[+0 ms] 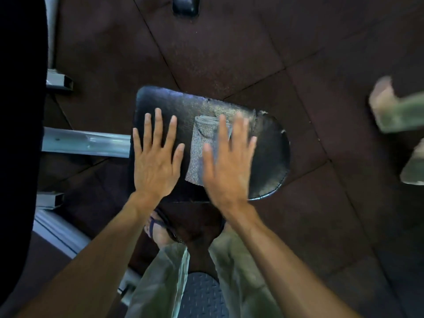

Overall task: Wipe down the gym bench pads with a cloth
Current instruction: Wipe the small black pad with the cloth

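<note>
A black padded seat (270, 154), worn and cracked along its right edge, fills the middle of the view from above. It is the surface both hands are working on. A grey cloth (199, 148), folded into a long strip with a rolled end at its far side, lies flat on the pad, roughly in the middle of it.

The left hand (156, 157) lies palm down on the left part of the pad, just beside the cloth; its fingers (158, 125) are straight and spread, released, grasping nothing. The thumb points toward the cloth's left edge, and whether it touches cannot be told.

The right hand (226, 166) is blurred. It lies palm down over the right half of the cloth, fingers straight and slightly fanned, not curled round the fabric. The far, rolled end and the left edge of the cloth show past the hand.

A pale metal beam (87, 142) runs from the pad's left side toward the left, and two square tube ends (58, 81) of the frame show near and far of it. The floor (321, 53) is dark rubber tiling with visible seams. Near the bottom, light green trousers (160, 283) and a sandalled foot (158, 230) stand below the pad. A blurred pale green shape (399, 106) sits at the right edge; what it is cannot be told.
</note>
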